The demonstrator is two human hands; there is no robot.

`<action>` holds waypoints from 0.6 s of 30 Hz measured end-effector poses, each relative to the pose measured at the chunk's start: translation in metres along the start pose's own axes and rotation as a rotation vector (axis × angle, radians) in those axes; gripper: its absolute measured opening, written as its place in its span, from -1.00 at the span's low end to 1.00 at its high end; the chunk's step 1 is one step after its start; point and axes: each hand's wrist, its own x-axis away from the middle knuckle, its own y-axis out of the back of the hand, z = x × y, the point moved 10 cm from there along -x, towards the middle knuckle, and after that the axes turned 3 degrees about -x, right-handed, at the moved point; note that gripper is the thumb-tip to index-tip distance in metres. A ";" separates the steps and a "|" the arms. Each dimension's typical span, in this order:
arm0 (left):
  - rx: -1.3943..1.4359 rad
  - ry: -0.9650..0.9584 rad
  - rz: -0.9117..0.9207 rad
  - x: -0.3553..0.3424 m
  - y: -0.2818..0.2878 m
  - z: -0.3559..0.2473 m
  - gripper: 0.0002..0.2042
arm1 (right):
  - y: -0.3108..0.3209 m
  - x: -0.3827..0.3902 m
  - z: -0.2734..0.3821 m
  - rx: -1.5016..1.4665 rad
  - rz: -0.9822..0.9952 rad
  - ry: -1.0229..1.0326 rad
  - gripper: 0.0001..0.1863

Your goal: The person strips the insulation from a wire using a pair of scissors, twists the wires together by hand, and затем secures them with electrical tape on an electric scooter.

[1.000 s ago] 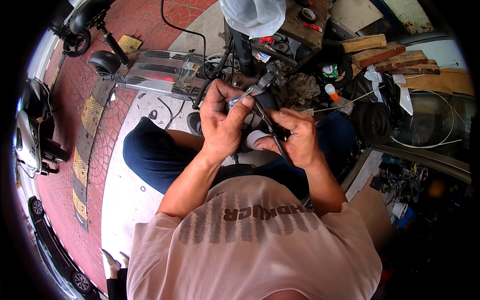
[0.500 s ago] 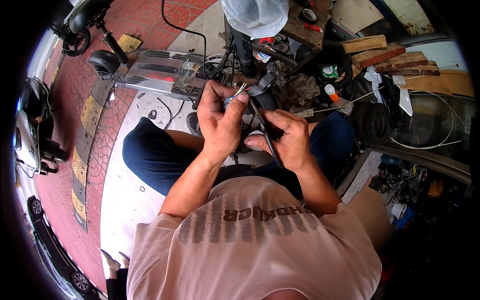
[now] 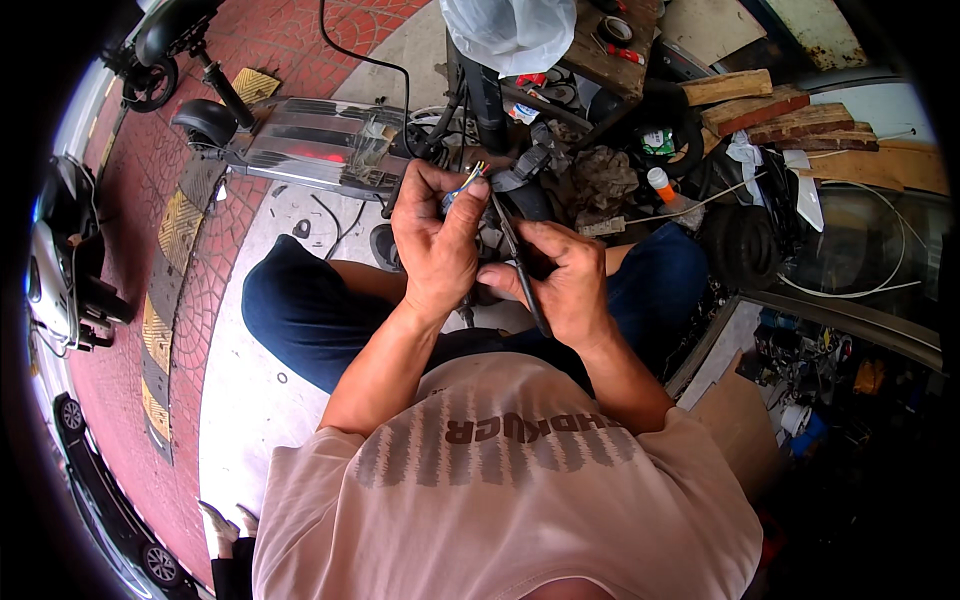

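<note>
A: List the items at upper right.

B: White plastic bag (image 3: 510,38), at the left of a wooden bench (image 3: 598,72). Overlapping wooden planks (image 3: 757,109). Orange-and-white bottle (image 3: 661,184), left of and below the planks. Black tyres (image 3: 722,250), below the planks.

A: List the left side.

B: Yellow-and-black speed bump (image 3: 180,228), along red paving (image 3: 112,395). Silver-and-black motorbike (image 3: 62,255). Black car (image 3: 112,510), lower edge.

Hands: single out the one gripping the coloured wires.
The left hand: it pinches the thin coloured wires by its thumb, while the right hand holds a dark, slender tool.
</note>
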 end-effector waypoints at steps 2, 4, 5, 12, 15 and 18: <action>-0.001 -0.002 0.001 0.000 0.000 0.001 -0.79 | 0.001 0.000 0.000 0.006 -0.014 0.005 -0.51; -0.010 -0.007 0.001 -0.001 0.000 0.002 -0.79 | 0.002 0.001 0.001 0.013 -0.025 0.014 -0.51; -0.015 -0.012 -0.002 -0.001 0.000 0.002 -0.79 | 0.002 0.001 0.001 0.018 -0.030 0.020 -0.52; 0.038 0.058 0.016 -0.001 -0.008 0.003 -0.83 | 0.002 0.004 -0.013 -0.043 0.005 -0.020 -0.52; 0.276 0.236 0.062 -0.001 -0.015 0.010 -0.85 | 0.004 0.002 -0.006 -0.092 0.059 -0.002 -0.51; 0.405 0.349 0.117 0.001 -0.024 0.012 -0.85 | 0.008 0.001 -0.007 -0.114 0.106 -0.030 -0.50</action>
